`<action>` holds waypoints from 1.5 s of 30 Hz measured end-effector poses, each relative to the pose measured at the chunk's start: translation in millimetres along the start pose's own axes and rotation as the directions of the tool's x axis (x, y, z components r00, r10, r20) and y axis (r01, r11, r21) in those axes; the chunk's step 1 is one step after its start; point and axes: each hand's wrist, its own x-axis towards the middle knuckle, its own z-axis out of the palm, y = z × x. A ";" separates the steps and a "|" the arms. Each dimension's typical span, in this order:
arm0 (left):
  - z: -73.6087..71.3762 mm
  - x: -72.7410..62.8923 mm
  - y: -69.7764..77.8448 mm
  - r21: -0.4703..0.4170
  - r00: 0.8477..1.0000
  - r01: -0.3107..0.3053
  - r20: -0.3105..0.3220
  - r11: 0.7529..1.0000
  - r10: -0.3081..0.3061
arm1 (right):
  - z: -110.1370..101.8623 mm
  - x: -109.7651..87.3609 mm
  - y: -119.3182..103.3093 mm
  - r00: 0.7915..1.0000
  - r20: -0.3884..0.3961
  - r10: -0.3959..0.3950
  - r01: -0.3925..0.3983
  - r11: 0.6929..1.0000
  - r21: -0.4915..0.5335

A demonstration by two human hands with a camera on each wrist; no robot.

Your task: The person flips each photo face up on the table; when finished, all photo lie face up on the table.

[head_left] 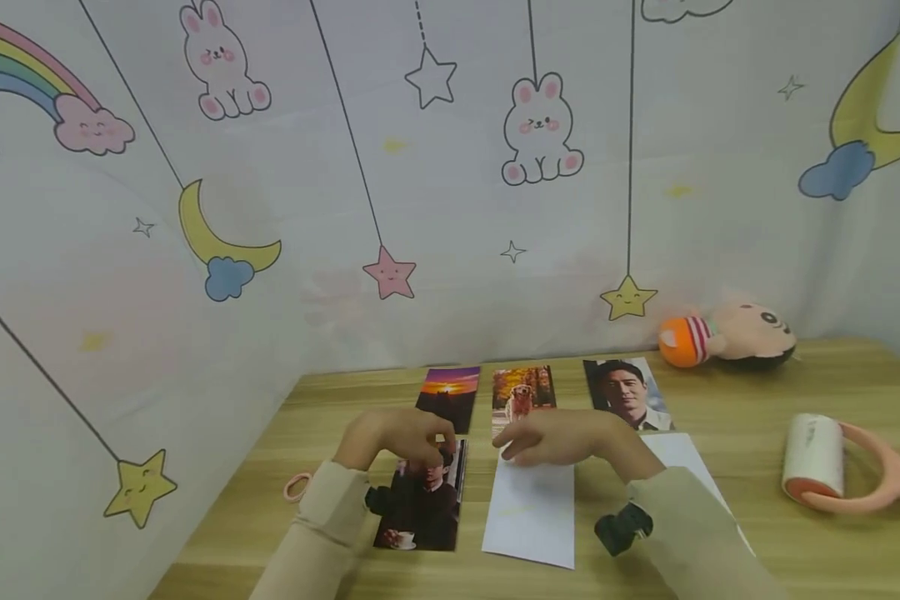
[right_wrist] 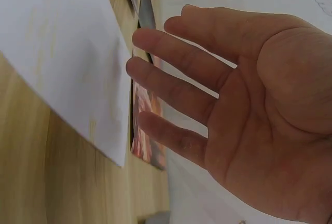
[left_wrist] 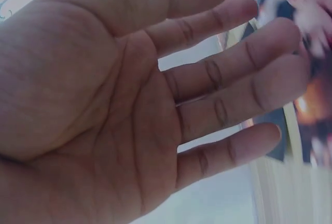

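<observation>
My left hand (head_left: 412, 435) is over the top part of a photo (head_left: 418, 518) of a person in dark clothes beside a white cup. In the left wrist view, the fingers (left_wrist: 238, 97) reach out loosely, with nothing in the palm. My right hand (head_left: 562, 437) hovers at the upper end of a white sheet (head_left: 528, 517), its fingers (right_wrist: 179, 92) spread and relaxed. Behind the hands lie a sunset photo (head_left: 450, 392), a dog photo (head_left: 521, 387) and a portrait photo (head_left: 630, 396) in a row. A second white sheet (head_left: 686, 458) is partly hidden by the right forearm.
On the right of the wooden table (head_left: 727, 400) lies a lint roller (head_left: 813, 458) with a pink handle. A plush doll (head_left: 750, 335) rests at the back right against the printed curtain (head_left: 450, 192). A small pink ring (head_left: 297, 487) sits by the left sleeve.
</observation>
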 end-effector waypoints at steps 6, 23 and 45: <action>-2.8 8.6 13.9 -0.037 0.999 -0.041 0.022 0.998 0.042 | -11.3 -30.8 15.8 0.998 -0.052 0.034 -0.031 0.999 0.043; 0.7 46.1 44.5 0.052 0.994 -0.104 0.020 0.993 0.103 | -19.9 -78.6 37.8 0.983 -0.104 0.149 -0.140 0.986 0.091; 13.6 56.3 48.1 0.195 1.000 -0.015 -0.023 0.981 0.020 | -12.1 -66.3 28.9 0.984 -0.069 0.162 -0.162 0.987 0.007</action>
